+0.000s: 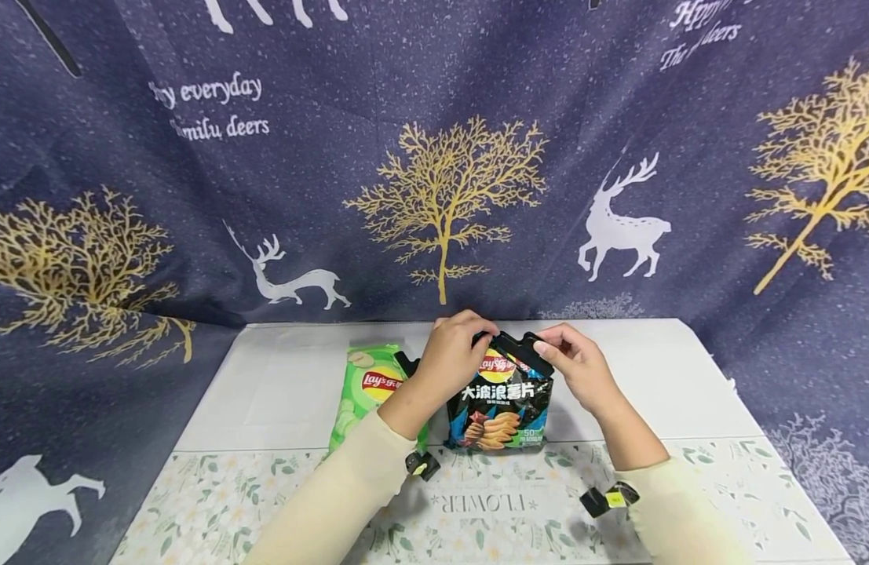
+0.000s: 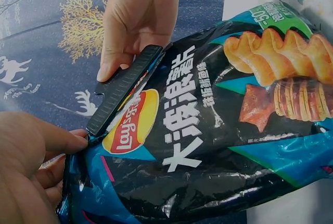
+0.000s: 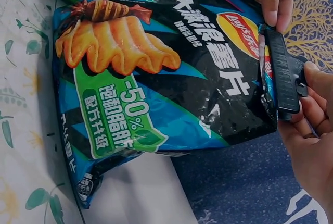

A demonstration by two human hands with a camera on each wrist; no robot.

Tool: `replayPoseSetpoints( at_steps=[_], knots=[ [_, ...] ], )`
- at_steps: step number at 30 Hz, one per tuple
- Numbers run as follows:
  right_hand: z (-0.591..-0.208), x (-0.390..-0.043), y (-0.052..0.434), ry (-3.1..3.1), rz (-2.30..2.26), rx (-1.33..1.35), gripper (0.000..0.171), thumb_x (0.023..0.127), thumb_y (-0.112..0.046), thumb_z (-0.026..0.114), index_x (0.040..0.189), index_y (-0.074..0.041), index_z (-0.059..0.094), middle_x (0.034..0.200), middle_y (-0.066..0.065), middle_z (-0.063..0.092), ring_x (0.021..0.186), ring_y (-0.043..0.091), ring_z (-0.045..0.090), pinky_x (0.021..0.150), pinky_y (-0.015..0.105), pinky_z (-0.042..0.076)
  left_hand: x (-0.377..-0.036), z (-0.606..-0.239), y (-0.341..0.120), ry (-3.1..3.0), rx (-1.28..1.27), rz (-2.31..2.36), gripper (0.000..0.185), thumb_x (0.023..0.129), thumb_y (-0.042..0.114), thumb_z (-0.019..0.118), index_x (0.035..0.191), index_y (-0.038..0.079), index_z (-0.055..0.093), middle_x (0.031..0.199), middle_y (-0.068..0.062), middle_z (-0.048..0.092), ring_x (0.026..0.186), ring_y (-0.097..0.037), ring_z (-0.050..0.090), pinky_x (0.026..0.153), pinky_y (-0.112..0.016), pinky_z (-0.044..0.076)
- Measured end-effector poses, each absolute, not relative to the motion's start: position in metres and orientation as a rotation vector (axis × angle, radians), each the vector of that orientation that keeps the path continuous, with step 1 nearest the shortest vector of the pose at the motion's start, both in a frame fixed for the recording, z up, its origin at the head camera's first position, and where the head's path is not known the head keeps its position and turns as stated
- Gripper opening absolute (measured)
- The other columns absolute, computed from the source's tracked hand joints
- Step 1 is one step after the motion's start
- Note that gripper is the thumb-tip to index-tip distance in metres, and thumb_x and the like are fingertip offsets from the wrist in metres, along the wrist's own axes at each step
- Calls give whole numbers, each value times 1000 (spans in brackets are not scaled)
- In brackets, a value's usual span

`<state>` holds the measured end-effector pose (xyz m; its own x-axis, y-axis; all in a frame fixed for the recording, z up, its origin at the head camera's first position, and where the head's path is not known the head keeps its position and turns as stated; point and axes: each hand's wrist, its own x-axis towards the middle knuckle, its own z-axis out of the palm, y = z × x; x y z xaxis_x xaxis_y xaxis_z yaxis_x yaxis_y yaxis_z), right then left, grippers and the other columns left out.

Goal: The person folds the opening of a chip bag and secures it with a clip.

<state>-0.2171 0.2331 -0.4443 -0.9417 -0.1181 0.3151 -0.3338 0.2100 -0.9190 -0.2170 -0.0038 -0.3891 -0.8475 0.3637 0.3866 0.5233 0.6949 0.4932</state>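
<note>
A black and blue bag of Lay's chips (image 1: 501,416) stands upright between the hands. A black bag clip (image 2: 127,88) lies across its top edge, at the bag's right side in the head view. My right hand (image 3: 315,114) grips this clip by its back, thumb on the tab. With thumb and fingers, my left hand (image 2: 31,166) pinches the top corner of the bag beside the clip's other end. In the head view the left hand (image 1: 451,357) hides part of the bag's top.
A green Lay's bag (image 1: 359,392) lies to the left, partly behind the left forearm. A black piece (image 1: 406,363), its kind unclear, shows at that bag's upper right. The table has a floral cloth (image 1: 505,510) in front. A dark blue curtain (image 1: 300,180) hangs behind.
</note>
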Motion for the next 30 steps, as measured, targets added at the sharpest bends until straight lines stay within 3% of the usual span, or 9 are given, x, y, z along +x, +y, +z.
replayPoseSetpoints(
  at_steps=[13,30],
  knots=[
    [-454,-216,229,-2232,1910,385,25,100,-9,62,115,11,62,91,-12,63,81,4,56,72,17,49,-218,-390,-3,-2648,-703,-898,17,102,18,61,112,19,75,114,2,70,99,-16,67,104,-42,44],
    [-459,-215,224,-2175,1991,385,28,101,-10,61,116,14,59,102,-15,70,89,2,62,79,16,52,-217,-389,-4,-2629,-701,-910,17,102,17,61,111,18,76,111,1,70,96,-16,67,103,-41,44]
  ],
)
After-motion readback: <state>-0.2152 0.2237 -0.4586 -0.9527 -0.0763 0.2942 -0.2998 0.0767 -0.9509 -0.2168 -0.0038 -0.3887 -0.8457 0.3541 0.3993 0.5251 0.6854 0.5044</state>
